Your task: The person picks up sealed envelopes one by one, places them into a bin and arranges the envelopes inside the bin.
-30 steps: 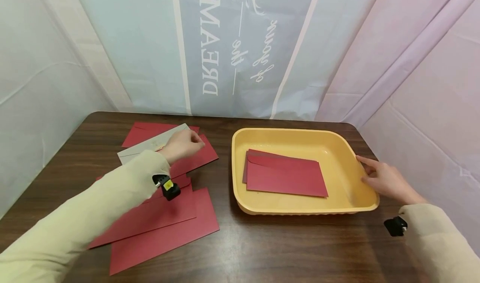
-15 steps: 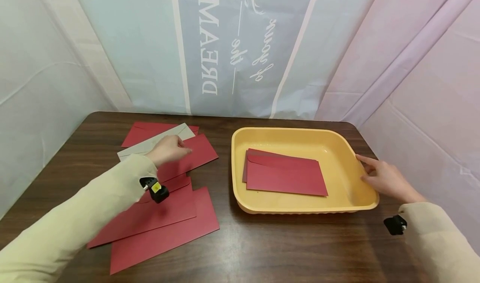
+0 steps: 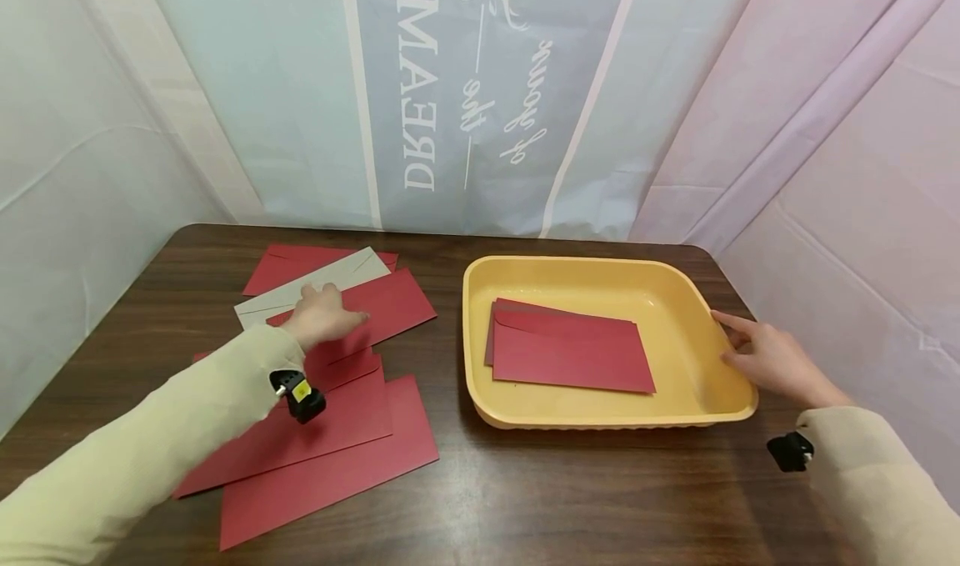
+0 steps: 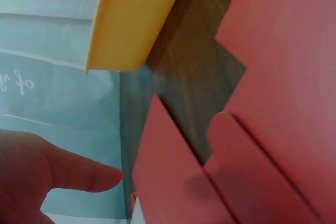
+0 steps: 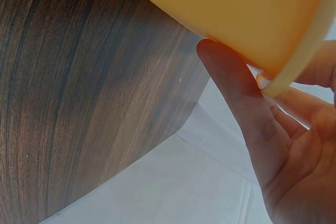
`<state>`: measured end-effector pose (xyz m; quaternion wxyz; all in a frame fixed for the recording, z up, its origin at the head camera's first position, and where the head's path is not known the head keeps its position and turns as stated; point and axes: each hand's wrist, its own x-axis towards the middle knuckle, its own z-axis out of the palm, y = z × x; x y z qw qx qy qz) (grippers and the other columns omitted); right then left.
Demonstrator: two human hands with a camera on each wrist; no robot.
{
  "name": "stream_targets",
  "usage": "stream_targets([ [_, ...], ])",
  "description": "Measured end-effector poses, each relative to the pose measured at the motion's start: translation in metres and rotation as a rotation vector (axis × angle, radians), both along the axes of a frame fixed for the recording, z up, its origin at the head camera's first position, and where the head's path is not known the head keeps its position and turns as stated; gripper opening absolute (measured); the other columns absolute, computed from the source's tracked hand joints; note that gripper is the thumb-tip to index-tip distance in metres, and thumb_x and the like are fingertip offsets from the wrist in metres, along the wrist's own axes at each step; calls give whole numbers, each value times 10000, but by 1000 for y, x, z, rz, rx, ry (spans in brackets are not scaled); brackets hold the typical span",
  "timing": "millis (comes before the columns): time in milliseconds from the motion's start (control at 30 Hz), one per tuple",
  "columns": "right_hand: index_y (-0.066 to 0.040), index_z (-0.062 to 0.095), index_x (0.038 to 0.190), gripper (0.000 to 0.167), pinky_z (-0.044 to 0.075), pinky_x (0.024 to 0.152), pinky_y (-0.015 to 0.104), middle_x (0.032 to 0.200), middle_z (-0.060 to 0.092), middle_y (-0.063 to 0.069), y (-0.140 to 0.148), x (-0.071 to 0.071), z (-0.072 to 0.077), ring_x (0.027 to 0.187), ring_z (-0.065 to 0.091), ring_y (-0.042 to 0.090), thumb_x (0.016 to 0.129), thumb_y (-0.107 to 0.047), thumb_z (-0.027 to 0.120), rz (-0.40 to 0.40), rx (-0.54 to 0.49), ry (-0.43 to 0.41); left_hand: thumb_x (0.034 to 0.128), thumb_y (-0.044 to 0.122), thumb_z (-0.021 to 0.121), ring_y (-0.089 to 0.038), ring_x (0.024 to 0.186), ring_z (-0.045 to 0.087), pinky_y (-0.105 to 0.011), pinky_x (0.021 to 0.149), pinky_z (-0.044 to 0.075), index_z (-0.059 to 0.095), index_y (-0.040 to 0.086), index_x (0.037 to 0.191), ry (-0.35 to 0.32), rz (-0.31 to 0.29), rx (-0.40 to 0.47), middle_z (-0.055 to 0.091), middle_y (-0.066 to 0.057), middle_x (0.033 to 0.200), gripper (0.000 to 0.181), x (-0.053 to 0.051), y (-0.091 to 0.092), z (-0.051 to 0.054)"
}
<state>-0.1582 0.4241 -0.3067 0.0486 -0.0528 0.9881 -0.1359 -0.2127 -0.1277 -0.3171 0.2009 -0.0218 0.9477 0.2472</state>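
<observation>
My left hand (image 3: 321, 312) is over a red envelope (image 3: 393, 303) on the left side of the table, holding nothing. Its thumb (image 4: 86, 173) points out straight in the left wrist view, apart from the envelopes. Just behind lies a pale grey envelope (image 3: 360, 267), partly on top of another red envelope (image 3: 288, 266). On the right, my right hand (image 3: 776, 362) grips the rim of a yellow plastic tub (image 3: 585, 420). The right wrist view has fingers (image 5: 231, 74) against the tub's outer wall, with the rim between digits. Inside the tub lies a red envelope (image 3: 570, 353) over another.
More red envelopes overlap at the front left, including a large one (image 3: 352, 424) and one below it (image 3: 337, 495). The dark wooden table (image 3: 540, 499) ends at a fabric backdrop (image 3: 300, 132), with pale cloth on both sides.
My left hand has moved left and slightly toward me, down over the red envelope, and its fingers have spread. My right hand and the tub have stayed put.
</observation>
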Motion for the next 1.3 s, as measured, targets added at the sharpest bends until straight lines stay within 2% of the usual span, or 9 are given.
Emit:
stream_targets([
  [167,122,444,1335,606,418,576,262,826,684,142,0,0,0,703,614,181,795,-50,658,4,-7,10,942,419,472,-634,1332,54,-720,1047,158,48,-227,1407,-83,39,-54,-9,-496,1421,902,1,1,-7],
  [333,123,445,1333,606,421,577,258,828,686,139,0,0,0,709,619,187,796,-53,663,6,-3,8,928,516,436,-662,1316,-51,-743,1044,74,-38,-247,1391,-156,53,-109,-55,-518,1403,1011,3,-3,-15],
  [467,127,439,1337,609,421,573,257,831,684,145,-1,0,1,704,617,188,797,-48,660,9,-6,7,933,525,419,-686,1296,-64,-743,1045,72,-24,-278,1368,-185,18,-129,-59,-537,1385,1015,3,-6,-21],
  [567,128,439,1337,610,423,573,258,828,687,146,0,0,0,698,619,187,793,-41,658,14,-10,10,939,514,422,-701,1286,-40,-742,1045,93,36,-293,1360,-178,-13,-156,-22,-551,1374,989,2,-8,-24],
  [667,127,447,1330,607,427,579,263,822,691,141,0,0,0,700,627,192,787,-39,662,19,-8,17,943,501,430,-695,1293,-42,-742,1045,94,52,-297,1357,-169,-19,-170,-22,-552,1375,976,1,-8,-28],
  [867,130,450,1326,606,435,581,263,823,690,146,1,0,-2,709,636,208,783,-36,665,17,-8,19,934,499,461,-644,1334,-58,-723,1065,75,-9,-283,1367,-147,3,-170,-54,-514,1411,1010,2,-8,-34],
  [1067,127,444,1333,608,423,575,257,829,687,148,1,0,-2,702,622,193,788,-37,659,10,-7,13,929,471,493,-597,1359,-94,-657,1112,27,-39,-249,1391,-108,-29,-117,-107,-469,1445,1007,5,-12,-36],
  [1300,133,440,1334,604,417,569,250,828,684,148,1,0,-2,695,617,189,795,-35,654,15,-6,15,915,431,549,-567,1375,-100,-623,1132,37,-37,-226,1409,-70,-82,-63,-116,-430,1475,1010,1,-18,-39],
])
